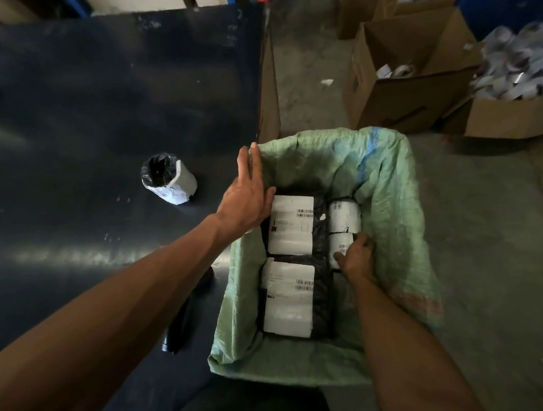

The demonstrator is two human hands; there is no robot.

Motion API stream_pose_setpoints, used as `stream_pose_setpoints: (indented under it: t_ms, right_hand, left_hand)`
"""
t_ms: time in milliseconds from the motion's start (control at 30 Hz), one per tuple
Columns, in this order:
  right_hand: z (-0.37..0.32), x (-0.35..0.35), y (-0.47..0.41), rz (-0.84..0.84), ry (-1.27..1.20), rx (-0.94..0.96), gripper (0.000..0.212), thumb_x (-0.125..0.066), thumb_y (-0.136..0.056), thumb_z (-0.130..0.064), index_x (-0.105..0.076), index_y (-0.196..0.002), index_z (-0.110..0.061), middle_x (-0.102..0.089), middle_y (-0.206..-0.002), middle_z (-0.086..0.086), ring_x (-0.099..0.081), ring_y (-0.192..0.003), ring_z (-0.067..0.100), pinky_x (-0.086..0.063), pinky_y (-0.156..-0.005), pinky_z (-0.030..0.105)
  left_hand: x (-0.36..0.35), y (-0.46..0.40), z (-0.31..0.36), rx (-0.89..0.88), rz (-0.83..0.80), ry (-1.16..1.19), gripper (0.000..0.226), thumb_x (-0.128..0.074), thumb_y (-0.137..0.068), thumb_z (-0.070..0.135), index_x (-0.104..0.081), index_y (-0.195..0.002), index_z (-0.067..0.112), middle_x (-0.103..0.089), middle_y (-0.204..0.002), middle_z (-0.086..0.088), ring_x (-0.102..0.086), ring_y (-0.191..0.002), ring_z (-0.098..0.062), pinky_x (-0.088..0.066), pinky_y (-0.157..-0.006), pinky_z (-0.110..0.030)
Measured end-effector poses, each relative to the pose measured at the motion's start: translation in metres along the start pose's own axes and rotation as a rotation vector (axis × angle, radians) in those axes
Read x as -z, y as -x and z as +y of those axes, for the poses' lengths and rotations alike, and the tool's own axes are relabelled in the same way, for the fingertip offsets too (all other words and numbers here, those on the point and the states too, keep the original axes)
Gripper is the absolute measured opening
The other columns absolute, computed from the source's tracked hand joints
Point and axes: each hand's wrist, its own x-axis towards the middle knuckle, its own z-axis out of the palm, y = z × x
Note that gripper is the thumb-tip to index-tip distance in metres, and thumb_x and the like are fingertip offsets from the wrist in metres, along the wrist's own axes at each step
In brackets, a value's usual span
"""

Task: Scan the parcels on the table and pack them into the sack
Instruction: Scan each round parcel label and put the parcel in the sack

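Observation:
A green woven sack (391,193) stands open beside the dark table (79,98). Inside lie two flat black parcels with white labels (291,225) (290,298) and a small cylindrical parcel (344,216) at the far right. My right hand (356,255) is down in the sack, its fingers closed around another small labelled parcel (339,246) just below that one. My left hand (248,194) rests flat with spread fingers on the sack's left rim, holding nothing. One black-wrapped cylindrical parcel (170,180) with a white label lies on the table.
A dark handheld object (182,320), possibly the scanner, lies on the table near its front edge. Open cardboard boxes (408,70) stand on the concrete floor behind the sack, one heaped with white-wrapped items (526,68). Another cardboard piece (269,87) leans against the table's side.

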Motion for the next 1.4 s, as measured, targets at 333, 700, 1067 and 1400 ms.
stream_pose_setpoints:
  t_ms: [333, 700, 1067, 1400]
  right_hand:
    - [-0.004, 0.021, 0.025, 0.033, 0.005, 0.04, 0.07, -0.081, -0.085, -0.021, -0.042, -0.14, -0.001, -0.051, -0.141, 0.027, -0.054, -0.127, 0.044, -0.046, -0.103, 0.044]
    - [-0.076, 0.101, 0.107, 0.211, -0.133, 0.331, 0.053, -0.07, -0.092, -0.036, -0.052, -0.137, -0.016, -0.058, -0.136, 0.016, -0.056, -0.124, 0.035, -0.046, -0.099, 0.039]
    - [-0.193, 0.079, 0.219, 0.243, -0.032, 0.537, 0.054, -0.067, -0.091, -0.047, -0.049, -0.137, -0.025, -0.055, -0.138, 0.006, -0.056, -0.126, 0.026, -0.049, -0.102, 0.042]
    - [-0.231, -0.011, 0.273, 0.064, 0.24, 0.48, 0.062, -0.064, -0.09, -0.055, -0.044, -0.14, -0.025, -0.052, -0.139, 0.006, -0.054, -0.127, 0.028, -0.046, -0.097, 0.042]
  left_hand:
    - [-0.001, 0.006, -0.001, -0.03, 0.007, -0.02, 0.085, -0.042, -0.104, 0.036, 0.01, -0.153, -0.009, 0.007, -0.16, -0.032, -0.047, -0.13, -0.048, -0.051, -0.097, -0.046]
    - [0.027, 0.014, -0.044, -0.136, -0.086, 0.17, 0.084, -0.037, -0.101, 0.057, 0.01, -0.159, 0.019, 0.006, -0.166, -0.014, -0.029, -0.144, -0.045, -0.035, -0.112, -0.057]
    - [0.098, 0.036, -0.174, -0.241, -0.074, -0.254, 0.081, -0.054, -0.097, 0.047, -0.008, -0.16, 0.025, -0.016, -0.16, -0.022, -0.035, -0.138, -0.046, -0.038, -0.111, -0.053]
    - [0.109, 0.023, -0.244, -0.419, -0.203, -0.512, 0.111, -0.083, -0.075, 0.034, -0.009, -0.157, 0.045, 0.005, -0.164, -0.017, -0.004, -0.149, -0.043, -0.02, -0.117, -0.058]
